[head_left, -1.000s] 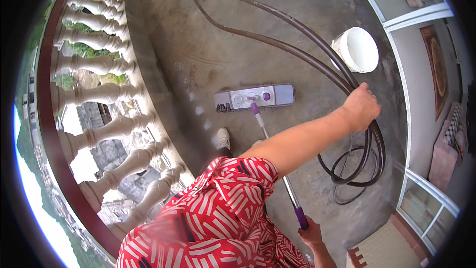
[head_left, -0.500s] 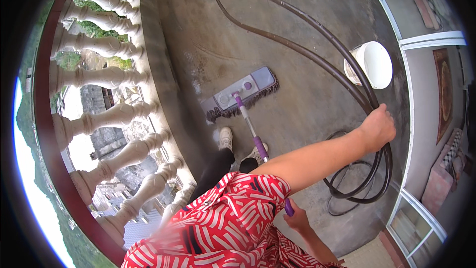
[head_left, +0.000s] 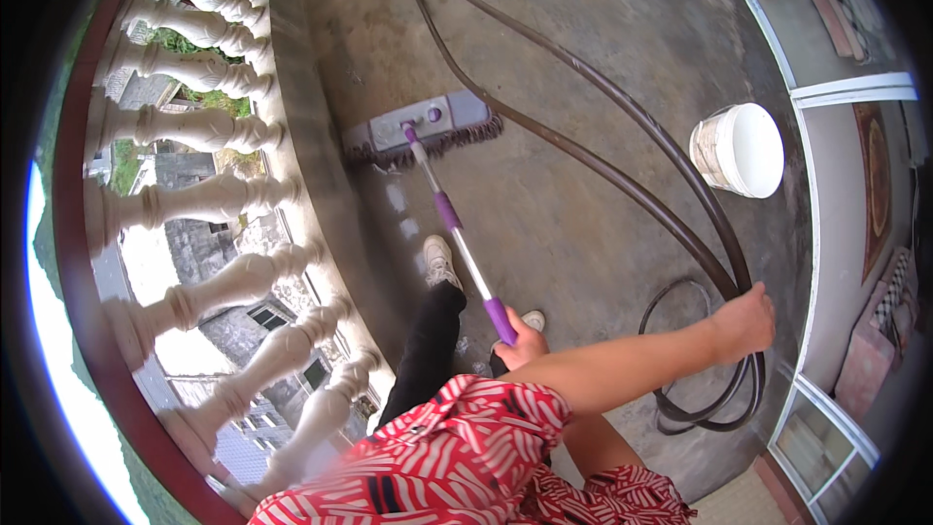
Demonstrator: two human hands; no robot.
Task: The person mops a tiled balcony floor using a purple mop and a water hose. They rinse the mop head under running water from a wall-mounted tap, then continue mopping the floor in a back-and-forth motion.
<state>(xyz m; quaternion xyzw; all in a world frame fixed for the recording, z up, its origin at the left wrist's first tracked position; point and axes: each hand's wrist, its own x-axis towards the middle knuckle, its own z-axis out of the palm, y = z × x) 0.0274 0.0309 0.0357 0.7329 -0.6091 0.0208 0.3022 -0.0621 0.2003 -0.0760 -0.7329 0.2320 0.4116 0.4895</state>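
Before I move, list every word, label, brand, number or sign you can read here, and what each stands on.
None can be read.
Mop: no lettering visible.
Hose: none visible.
Bucket: smudges on its side, too blurred to tell whether any are print.
Shirt: white and black strokes, a pattern, not lettering.

The floor is of grey-brown concrete with darker stains. On it rests a flat, rectangular grey-and-white mop head with shaggy fringe. A long dark brown hose lies there partly, also a round white plastic bucket and two light-coloured shoes.
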